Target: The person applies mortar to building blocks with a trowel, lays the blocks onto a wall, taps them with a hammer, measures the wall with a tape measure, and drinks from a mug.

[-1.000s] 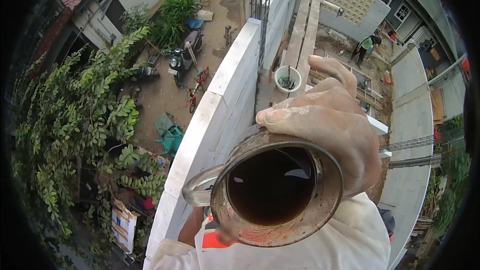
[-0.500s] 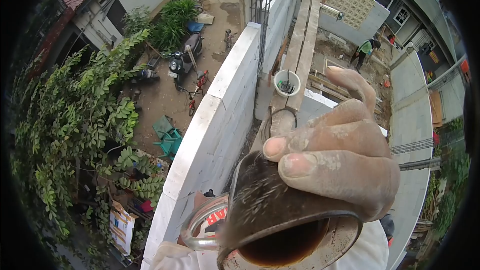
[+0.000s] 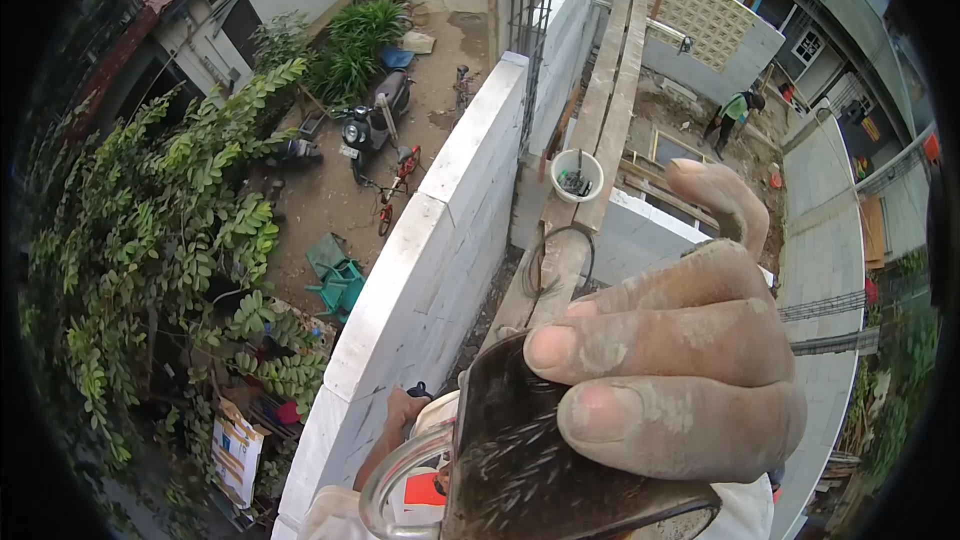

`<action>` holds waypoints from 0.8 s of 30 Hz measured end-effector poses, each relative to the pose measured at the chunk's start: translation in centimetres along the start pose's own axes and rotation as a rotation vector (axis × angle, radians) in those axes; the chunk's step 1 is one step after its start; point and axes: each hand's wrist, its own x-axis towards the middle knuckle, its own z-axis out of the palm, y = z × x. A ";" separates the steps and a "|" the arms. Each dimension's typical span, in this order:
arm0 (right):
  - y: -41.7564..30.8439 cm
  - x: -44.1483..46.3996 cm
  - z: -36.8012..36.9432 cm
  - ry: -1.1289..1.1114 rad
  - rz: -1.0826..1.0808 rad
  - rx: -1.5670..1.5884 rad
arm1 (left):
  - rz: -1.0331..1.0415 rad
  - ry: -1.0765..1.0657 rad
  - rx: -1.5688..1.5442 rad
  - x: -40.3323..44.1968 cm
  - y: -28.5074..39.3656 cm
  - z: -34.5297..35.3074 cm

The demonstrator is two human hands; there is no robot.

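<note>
My right hand (image 3: 690, 370), dusty with grey residue, is closed round a dark, dirty glass mug (image 3: 510, 440) at the bottom centre. Its fingers lie across the mug's outer side, while one finger curls up free of it. The mug is steeply tilted, its rim low in the view and its clear handle (image 3: 400, 480) to the left. What is inside is hidden. My left hand does not show. Beyond the mug, a wire loop (image 3: 590, 260) lies on wooden planks (image 3: 625, 90), near a white bucket (image 3: 577, 192) with small items.
A white block wall (image 3: 400, 270) runs along the left, above a yard with a scooter (image 3: 375, 120) and a green chair (image 3: 340, 290). Rebar (image 3: 525, 30) rises beside it. Further off at right, a person (image 3: 733, 120) bends over near wooden frames. Leafy branches (image 3: 150, 240) fill the far left.
The mug has tipped up, so the dark liquid seen earlier is out of sight and its outer side shows. My right hand has moved lower and slightly right with it.
</note>
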 end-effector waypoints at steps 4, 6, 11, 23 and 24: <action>0.2 -0.1 -0.9 -0.063 -0.038 0.008 | -0.049 -0.004 -0.004 -0.3 0.3 -0.4; 0.1 -0.1 -0.9 -0.086 -0.046 0.002 | -0.016 0.010 0.015 0.2 -0.4 0.1; -1.1 -0.3 1.1 0.088 -0.024 -0.028 | 0.005 0.021 0.038 0.7 -0.9 0.5; -0.9 0.3 1.6 0.121 -0.043 -0.053 | -0.050 0.012 0.014 0.1 -0.3 -0.4; -0.9 0.3 1.7 0.121 -0.045 -0.048 | -0.052 0.006 0.009 0.0 -0.1 -0.6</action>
